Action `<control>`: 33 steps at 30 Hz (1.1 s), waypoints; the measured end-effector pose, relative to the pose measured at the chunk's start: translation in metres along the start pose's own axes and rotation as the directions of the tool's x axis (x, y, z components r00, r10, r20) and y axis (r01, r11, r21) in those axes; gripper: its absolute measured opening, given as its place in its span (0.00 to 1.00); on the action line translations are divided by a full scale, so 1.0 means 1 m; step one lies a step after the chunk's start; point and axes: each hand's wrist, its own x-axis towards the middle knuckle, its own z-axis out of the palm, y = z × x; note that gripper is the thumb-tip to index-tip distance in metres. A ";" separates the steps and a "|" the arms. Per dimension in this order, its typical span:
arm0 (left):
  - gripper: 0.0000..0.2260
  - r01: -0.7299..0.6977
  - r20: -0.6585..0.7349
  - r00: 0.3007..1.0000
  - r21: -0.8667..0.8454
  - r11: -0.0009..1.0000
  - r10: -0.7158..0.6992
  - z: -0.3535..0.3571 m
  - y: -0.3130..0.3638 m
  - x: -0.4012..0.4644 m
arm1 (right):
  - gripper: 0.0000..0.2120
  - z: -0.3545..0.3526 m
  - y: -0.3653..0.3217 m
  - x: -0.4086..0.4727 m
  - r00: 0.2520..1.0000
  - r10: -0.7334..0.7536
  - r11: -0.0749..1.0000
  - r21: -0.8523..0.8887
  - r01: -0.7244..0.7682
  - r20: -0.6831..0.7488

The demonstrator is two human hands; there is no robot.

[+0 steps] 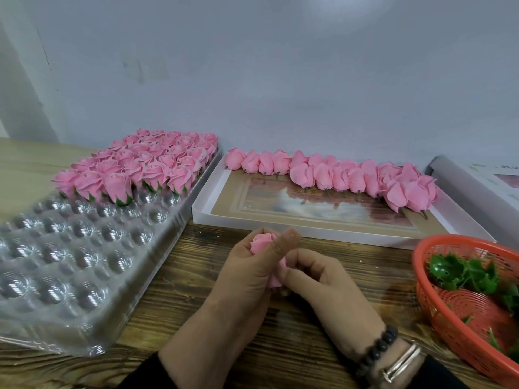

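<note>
Gripping a pink rose head (pixel 262 243) above the wooden table (pixel 196 279), the left hand (pixel 241 273) curls fingers and thumb round the bloom, while the right hand (pixel 320 279) pinches its lower end with bent fingers. Both hands sit over a bare strip of wood. The clear plastic tray (pixel 70 262) edges in from the left. The white box (pixel 309 231) has its near rim just beyond the fingertips. The red basket (pixel 438 313) of green calyxes (pixel 463 273) stands near the right wrist.
</note>
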 end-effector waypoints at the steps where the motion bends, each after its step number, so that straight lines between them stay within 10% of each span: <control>1: 0.12 -0.019 -0.008 1.000 0.004 1.000 0.019 -0.001 0.000 -0.001 | 0.07 0.000 0.000 0.000 1.000 -0.014 1.000 -0.022 0.014 -0.020; 8: 0.12 -0.313 -0.018 0.924 0.540 0.781 0.383 -0.003 -0.003 0.000 | 0.09 -0.005 0.003 0.001 0.925 -0.312 0.922 -0.304 0.239 -0.219; 17: 0.41 -0.278 0.128 0.949 0.773 0.570 0.289 -0.001 -0.008 -0.001 | 0.11 -0.016 -0.010 0.000 0.962 -0.275 0.861 -0.443 0.250 0.010; 24: 0.46 -0.267 0.164 0.962 0.741 0.616 0.220 0.000 -0.011 -0.001 | 0.07 -0.021 -0.007 0.001 0.976 -0.219 0.914 -0.355 0.197 -0.022; 33: 0.11 -0.168 0.102 0.985 0.703 0.691 0.136 -0.003 -0.011 -0.001 | 0.09 -0.024 -0.012 0.003 0.962 -0.213 0.973 -0.131 0.192 -0.171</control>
